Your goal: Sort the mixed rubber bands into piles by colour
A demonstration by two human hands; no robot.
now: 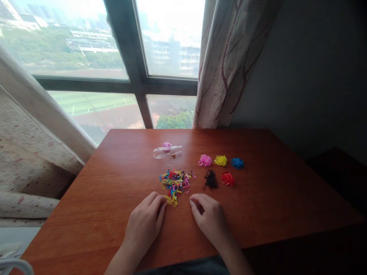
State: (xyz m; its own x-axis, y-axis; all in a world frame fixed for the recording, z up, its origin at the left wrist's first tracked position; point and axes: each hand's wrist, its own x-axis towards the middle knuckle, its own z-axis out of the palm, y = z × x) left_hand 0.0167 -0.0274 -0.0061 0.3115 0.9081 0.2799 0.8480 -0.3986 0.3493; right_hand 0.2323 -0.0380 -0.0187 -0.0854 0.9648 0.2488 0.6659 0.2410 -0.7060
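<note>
A mixed heap of small plastic stitch markers, pin-shaped and in several colours, lies in the middle of the table. My left hand is closed at the heap's near left edge, its fingertips on a yellow stitch marker. Right of the heap, my right hand rests near the tabletop with thumb and fingers curled together; whatever they hold, if anything, is hidden. Beyond it lie single-colour piles: pink markers, yellow markers, blue markers, black markers and red markers.
A clear plastic container with a pink part lies behind the heap. The brown wooden table ends at a window with curtains on both sides. At lower left is a white curved object.
</note>
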